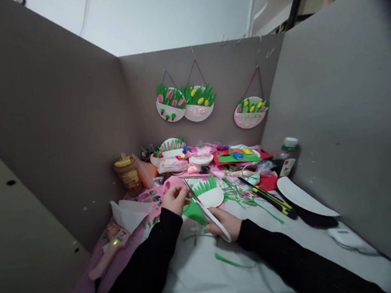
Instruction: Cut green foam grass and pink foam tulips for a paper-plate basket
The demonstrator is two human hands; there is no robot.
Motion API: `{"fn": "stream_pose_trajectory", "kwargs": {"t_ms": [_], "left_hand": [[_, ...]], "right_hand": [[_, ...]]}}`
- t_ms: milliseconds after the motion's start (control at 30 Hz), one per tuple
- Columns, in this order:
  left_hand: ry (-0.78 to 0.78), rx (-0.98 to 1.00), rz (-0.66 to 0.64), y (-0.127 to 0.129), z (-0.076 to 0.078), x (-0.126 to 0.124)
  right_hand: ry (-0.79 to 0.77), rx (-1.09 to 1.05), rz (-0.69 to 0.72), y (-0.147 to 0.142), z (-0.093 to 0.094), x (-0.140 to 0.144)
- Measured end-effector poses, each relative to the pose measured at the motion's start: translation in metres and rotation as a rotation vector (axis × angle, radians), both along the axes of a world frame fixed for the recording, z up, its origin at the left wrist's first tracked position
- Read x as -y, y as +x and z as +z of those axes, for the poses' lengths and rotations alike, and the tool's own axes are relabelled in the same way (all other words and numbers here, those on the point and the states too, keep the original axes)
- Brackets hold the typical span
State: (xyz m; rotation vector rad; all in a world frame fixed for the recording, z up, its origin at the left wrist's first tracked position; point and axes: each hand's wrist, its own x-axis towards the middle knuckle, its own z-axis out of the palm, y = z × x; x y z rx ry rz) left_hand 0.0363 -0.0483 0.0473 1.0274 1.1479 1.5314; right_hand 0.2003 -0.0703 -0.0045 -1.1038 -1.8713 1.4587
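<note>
My right hand [226, 221] is closed around the white handles of a pair of scissors [205, 210]. Their blades point up and left, toward the fingertips of my left hand [176, 199]. That hand is pinched closed at the edge of a pink sheet [174, 182], paper or foam, which rises just behind the fingers. Just beyond the blades lies a white paper plate [213, 198] with a green grass-shaped strip [204, 185] along its upper part. A green sheet [194, 213] is beneath the scissors, partly covered by my hands.
Green scraps [239, 195] are scattered right of the plate, near a yellow-black utility knife [274, 201]. A glue gun [111, 253] with a lit green light lies left. A cup [128, 172] and a bottle [287, 155] stand behind. Grey panels [211, 131] enclose the table, with decorated plates [199, 112] hanging.
</note>
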Motion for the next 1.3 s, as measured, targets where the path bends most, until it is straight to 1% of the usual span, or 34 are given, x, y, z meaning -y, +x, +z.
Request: {"fn": "stream_pose_trajectory", "kwargs": {"t_ms": [167,433,733,1033,1300], "left_hand": [[0.019,-0.002,0.030,0.000,-0.001,-0.001],[0.022,0.000,0.026,-0.002,-0.004,-0.004],[0.034,0.003,0.023,-0.004,-0.006,-0.007],[0.024,-0.024,0.008,-0.005,-0.004,-0.005],[0.012,-0.022,0.009,-0.007,0.001,-0.003]], "right_hand": [[-0.010,0.024,0.004,0.002,0.000,-0.001],[-0.023,0.036,-0.005,0.004,0.000,-0.002],[-0.010,0.069,0.001,0.005,0.003,-0.003],[0.025,0.115,-0.006,0.007,0.010,-0.001],[-0.011,0.120,0.018,0.009,0.009,-0.002]]}}
